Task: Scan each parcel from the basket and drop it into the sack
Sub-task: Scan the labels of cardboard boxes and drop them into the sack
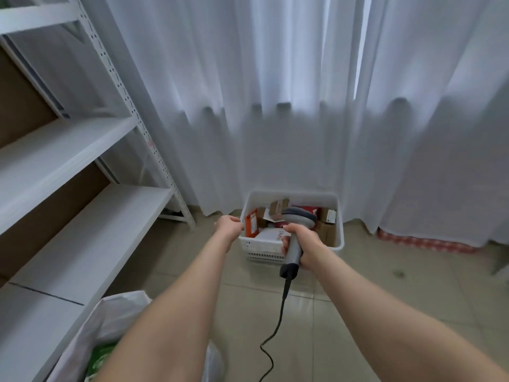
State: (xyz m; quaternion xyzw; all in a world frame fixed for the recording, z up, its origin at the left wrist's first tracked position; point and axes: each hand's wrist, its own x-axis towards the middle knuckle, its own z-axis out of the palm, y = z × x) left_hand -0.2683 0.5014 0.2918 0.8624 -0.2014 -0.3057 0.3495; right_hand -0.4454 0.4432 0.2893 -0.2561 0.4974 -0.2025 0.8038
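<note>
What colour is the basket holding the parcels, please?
The basket is white; the head view shows it.

Head-worn wide-angle camera looks forward and down at the nearby floor basket [261, 246].

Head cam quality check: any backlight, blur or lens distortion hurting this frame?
Head view: daylight through the curtain backlights the scene, brightest in a strip upper right; the basket sits in flat, dim light, no glare. Head view edges: wide-angle bend bows the shelf post and stretches the forearms. Head view centre: soft overall, labels on the parcels unreadable, scanner in the right hand fairly sharp.
</note>
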